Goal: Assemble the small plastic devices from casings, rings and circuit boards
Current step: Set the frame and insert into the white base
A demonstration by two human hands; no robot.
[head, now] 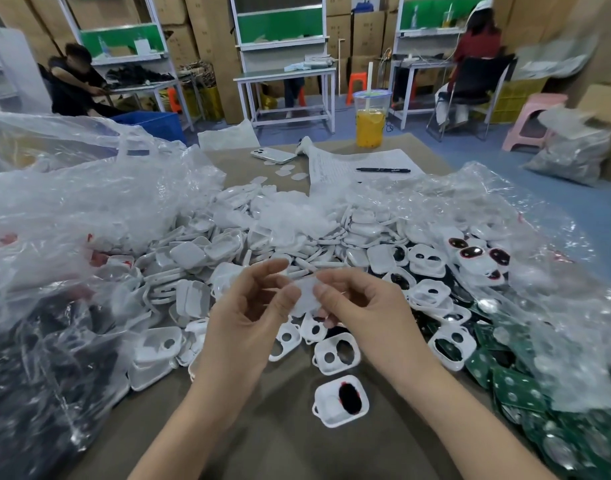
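My left hand [252, 313] and my right hand [359, 310] are raised together over the table, both pinching one small translucent white plastic piece [306, 292] between thumbs and fingertips. Below them lie white casings with round holes [337, 351], and one casing with a dark oval insert [342, 400] sits nearest me. A big heap of white casings and rings [262, 237] spreads behind my hands. Green circuit boards [515, 382] are piled at the right.
Crumpled clear plastic bags [72, 209] cover the left side and the right edge. Farther back lie a phone [273, 154], a paper sheet with a pen [383, 170] and a drink cup [370, 119]. Two people sit at workbenches beyond.
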